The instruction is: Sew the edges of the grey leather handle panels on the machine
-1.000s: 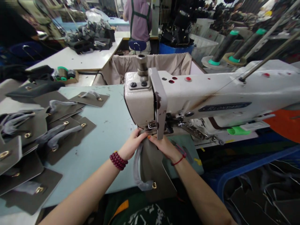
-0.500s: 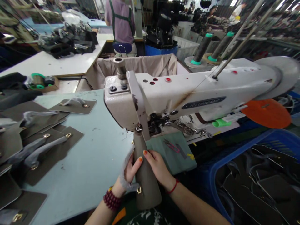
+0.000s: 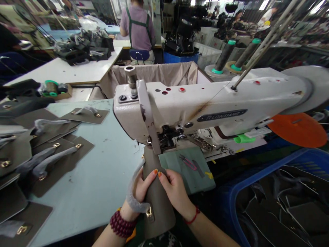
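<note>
A grey-brown bag panel [image 3: 158, 209] runs from under the sewing machine's [image 3: 180, 106] needle area toward me. My left hand [image 3: 140, 188] grips its left side, thumb on top, with the panel's plastic-wrapped handle [image 3: 131, 190] looped over the back of the hand. One gold ring [image 3: 149, 212] of that handle shows near the wrist. My right hand [image 3: 176, 188] holds the right edge, its thumb tip close to the left thumb. Fingers beneath the panel are hidden. Pink-handled thread snips [image 3: 189, 162] lie on the green pad just right of the machine's foot.
Several similar panels with wrapped handles [image 3: 59, 161] overlap on the pale blue table [image 3: 102, 192] at left. More panels fill a blue crate [image 3: 232, 206] at lower right. Behind the machine stand a cloth-lined bin [image 3: 167, 72] and thread cones [image 3: 226, 56]. A person [image 3: 138, 27] sits farther back.
The right thumb has come nearer the left thumb. My left hand and the panel's near end sit slightly lower and farther left. The camera view has shifted a little.
</note>
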A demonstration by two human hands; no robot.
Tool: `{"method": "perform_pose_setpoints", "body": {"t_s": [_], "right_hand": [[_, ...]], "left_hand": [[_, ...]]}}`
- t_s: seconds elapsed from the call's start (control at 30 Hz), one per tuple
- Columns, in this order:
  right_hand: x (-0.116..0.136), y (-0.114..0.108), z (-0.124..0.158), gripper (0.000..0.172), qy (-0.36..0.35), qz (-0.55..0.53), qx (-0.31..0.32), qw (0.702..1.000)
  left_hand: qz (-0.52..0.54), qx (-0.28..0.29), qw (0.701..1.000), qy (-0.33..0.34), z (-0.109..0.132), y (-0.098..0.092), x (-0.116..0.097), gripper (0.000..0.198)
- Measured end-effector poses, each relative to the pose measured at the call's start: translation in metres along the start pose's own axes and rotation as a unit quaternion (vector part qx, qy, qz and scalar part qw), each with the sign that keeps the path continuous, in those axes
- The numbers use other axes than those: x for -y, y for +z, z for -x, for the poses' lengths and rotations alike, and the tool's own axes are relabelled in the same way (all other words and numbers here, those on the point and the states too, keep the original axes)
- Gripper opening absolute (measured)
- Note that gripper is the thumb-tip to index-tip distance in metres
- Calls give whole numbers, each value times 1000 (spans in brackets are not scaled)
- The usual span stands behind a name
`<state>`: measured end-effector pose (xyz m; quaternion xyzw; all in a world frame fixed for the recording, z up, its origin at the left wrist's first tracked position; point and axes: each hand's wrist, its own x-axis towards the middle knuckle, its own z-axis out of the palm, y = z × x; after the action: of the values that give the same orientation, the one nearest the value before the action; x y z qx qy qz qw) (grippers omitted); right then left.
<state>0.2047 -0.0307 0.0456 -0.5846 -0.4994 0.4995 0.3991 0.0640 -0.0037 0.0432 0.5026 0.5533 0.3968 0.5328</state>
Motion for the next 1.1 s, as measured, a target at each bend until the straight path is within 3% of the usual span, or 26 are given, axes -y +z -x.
{"method": "perform_pose_setpoints", "body": {"t_s": [0.33,0.53,0.63,0.83,0.97,1.1], "right_hand": [[1,4,-20,37,2,0,-2,1000],[3,6,-34,38,-2,-2,-8,1000],[6,7,-40,38,4,-14,-8,1000],[9,9,-54,34,-9,-1,-26,1000],[8,11,-61,36,-8,-6,-45,999],[7,15,-67,37,-5,-22,-53,998]], "left_hand": [[54,3,998,-43,-20,-4,-8,39],[48,-9,999,-14,-35,-10,-5,48],[45,-27,999,4,-43,-11,-8,44],[46,-1,999,-14,-55,-13,-17,28],[61,2,998,-29,-61,-14,-20,31],[83,3,996,13,-69,-13,-29,40]]}}
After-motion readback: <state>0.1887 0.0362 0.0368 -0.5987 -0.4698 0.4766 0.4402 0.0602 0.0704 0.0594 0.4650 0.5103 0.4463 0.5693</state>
